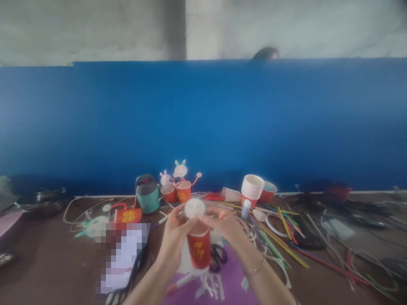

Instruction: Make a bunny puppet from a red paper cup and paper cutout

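A round white paper face (195,208) is pinched between my left hand (178,228) and my right hand (221,222), just above the mouth of a red paper cup (199,250). The fingers of both hands are bent round the face's edges; my fingertips behind it are hidden. The cup is upright, with yellow markings on its front. Black-handled scissors (218,257) lie right of the cup, on a purple sheet (235,275) with white paper scraps (211,286).
Behind my hands stand a teal container (148,195), a cup with a rabbit figure (183,191) and stacked cups (252,186). A phone (127,258) lies left; coloured pipe cleaners (280,241) spread right. A blue partition (203,123) rises behind.
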`<move>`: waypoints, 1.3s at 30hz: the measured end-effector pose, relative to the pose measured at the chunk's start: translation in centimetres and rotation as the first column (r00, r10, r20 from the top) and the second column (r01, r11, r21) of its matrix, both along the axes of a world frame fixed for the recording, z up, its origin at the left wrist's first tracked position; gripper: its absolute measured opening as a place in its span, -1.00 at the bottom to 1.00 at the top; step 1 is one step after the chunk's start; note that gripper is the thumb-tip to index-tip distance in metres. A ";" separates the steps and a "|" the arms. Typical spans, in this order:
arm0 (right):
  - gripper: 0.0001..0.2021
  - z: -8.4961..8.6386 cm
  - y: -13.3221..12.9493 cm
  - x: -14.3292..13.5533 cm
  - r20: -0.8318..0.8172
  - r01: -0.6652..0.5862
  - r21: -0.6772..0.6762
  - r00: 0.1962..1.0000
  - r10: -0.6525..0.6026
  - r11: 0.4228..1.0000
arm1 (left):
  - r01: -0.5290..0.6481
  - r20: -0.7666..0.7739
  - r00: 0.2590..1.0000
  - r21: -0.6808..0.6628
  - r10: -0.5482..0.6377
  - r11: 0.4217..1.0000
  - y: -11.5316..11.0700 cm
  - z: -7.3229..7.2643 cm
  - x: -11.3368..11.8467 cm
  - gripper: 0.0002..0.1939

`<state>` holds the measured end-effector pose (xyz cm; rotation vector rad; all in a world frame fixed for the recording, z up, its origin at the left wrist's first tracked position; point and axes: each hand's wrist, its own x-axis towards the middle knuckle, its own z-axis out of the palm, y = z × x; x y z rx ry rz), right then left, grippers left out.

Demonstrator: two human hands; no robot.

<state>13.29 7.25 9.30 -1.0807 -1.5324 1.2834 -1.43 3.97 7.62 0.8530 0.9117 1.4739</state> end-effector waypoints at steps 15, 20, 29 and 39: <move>-0.87 0.2 -0.6 -0.6 0.058 0.027 0.062 0.998 -0.030 0.998 | 0.037 -0.070 0.997 -0.004 -0.037 0.999 0.2 -0.6 -0.2 -0.69; -0.83 0.0 -0.6 -0.6 0.053 0.010 0.074 0.998 -0.014 0.997 | 0.020 -0.093 0.995 0.001 -0.019 1.000 0.2 -0.6 -0.2 -0.70; -0.77 -0.1 -0.1 -0.2 -0.046 0.018 -0.025 0.999 -0.020 1.000 | 0.131 -0.043 0.990 0.010 -0.131 0.991 -0.1 0.6 -0.1 -0.60; -0.71 0.4 0.0 0.3 -0.347 -0.068 -0.131 0.938 0.019 0.989 | 0.254 0.041 0.967 -0.120 -0.251 0.960 -0.9 1.0 0.5 -0.28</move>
